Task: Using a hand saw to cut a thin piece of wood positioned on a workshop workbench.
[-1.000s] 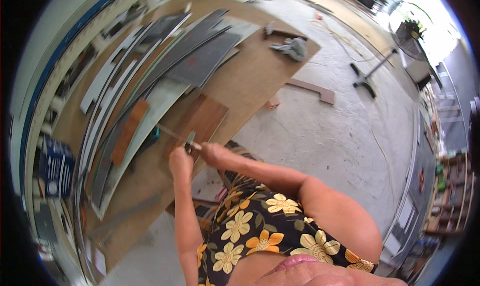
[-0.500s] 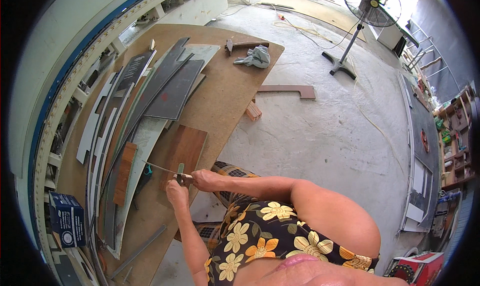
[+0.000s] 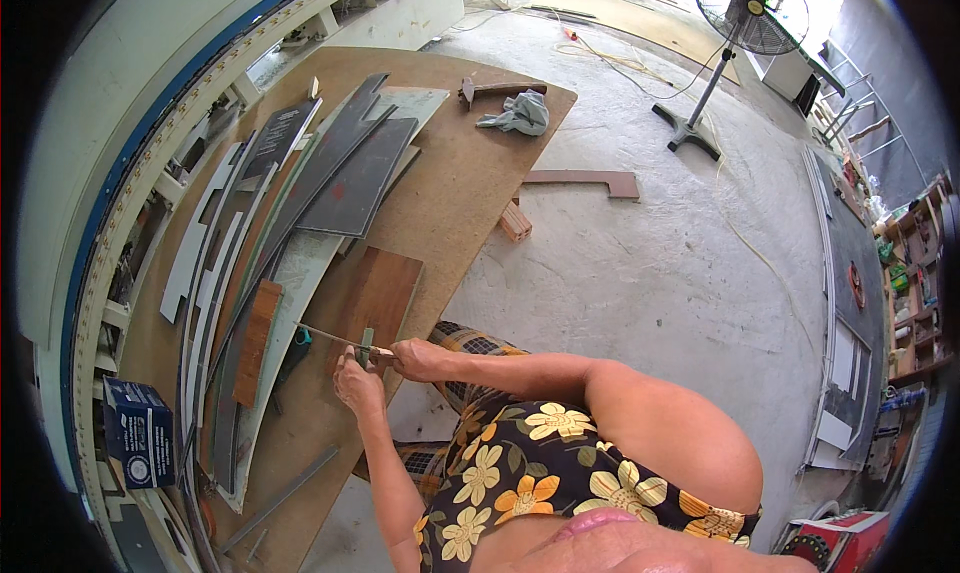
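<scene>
Near the table's right edge, my right hand [image 3: 422, 360] is wrapped round the light-coloured handle of a long, thin file-like tool [image 3: 325, 334]. Its shaft points left over the table; whether it is really a file is too small to tell. Just left of it, my left hand [image 3: 357, 383] pinches a short greenish strip [image 3: 366, 339] that stands up against the tool. Behind both hands lies a flat brown wood-grain board [image 3: 380, 291]. A narrower wood-grain piece [image 3: 258, 343] rests further left, and a teal-handled tool [image 3: 303, 339] lies between the two.
Long grey and white panel strips [image 3: 330, 173] are piled across the brown table [image 3: 470, 153]. A hammer [image 3: 505, 90] and a grey cloth [image 3: 520, 114] sit at its far end. A blue box [image 3: 138, 433] stands left. On the floor are a brick [image 3: 515, 222] and a fan [image 3: 690, 133].
The whole view has shifted slightly to the right. My hands keep their grips on the tool and the greenish strip, with only a slight movement between them.
</scene>
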`<act>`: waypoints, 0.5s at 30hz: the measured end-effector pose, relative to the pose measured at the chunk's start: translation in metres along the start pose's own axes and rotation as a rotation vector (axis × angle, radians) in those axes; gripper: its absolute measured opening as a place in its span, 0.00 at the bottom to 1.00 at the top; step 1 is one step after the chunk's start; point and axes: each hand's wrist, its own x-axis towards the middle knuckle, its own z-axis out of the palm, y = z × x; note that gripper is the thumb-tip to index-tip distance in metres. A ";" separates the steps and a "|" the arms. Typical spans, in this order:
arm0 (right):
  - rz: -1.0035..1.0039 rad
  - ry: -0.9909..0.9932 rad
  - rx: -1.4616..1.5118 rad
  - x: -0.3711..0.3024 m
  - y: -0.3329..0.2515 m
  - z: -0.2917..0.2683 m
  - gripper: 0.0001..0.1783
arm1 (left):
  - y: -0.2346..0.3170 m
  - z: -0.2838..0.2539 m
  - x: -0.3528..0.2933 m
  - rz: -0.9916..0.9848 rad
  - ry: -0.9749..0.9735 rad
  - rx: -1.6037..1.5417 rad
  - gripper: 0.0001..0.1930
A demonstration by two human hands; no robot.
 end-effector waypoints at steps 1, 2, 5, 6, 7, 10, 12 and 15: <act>0.015 0.003 0.000 0.000 0.002 0.000 0.14 | 0.003 -0.001 -0.002 0.002 0.003 -0.001 0.25; 0.031 0.006 -0.001 0.000 0.004 0.000 0.14 | 0.006 -0.002 -0.004 0.002 -0.001 -0.001 0.25; 0.063 -0.034 -0.052 0.000 0.011 -0.003 0.14 | 0.012 -0.008 -0.007 -0.038 -0.055 0.055 0.30; 0.067 -0.034 -0.051 0.000 0.014 -0.001 0.14 | 0.013 -0.009 -0.007 -0.023 -0.075 0.069 0.31; 0.011 -0.038 -0.109 0.000 0.017 0.001 0.14 | 0.012 -0.010 -0.008 -0.013 -0.094 0.085 0.33; 0.013 -0.029 -0.086 -0.001 0.021 0.007 0.15 | 0.002 -0.009 -0.006 0.011 -0.052 0.017 0.35; 0.074 -0.016 -0.005 -0.003 0.020 0.008 0.15 | 0.009 -0.017 -0.010 -0.083 -0.068 0.019 0.36; 0.074 0.045 0.018 -0.005 0.025 0.010 0.15 | 0.010 -0.021 -0.011 -0.173 -0.093 0.041 0.39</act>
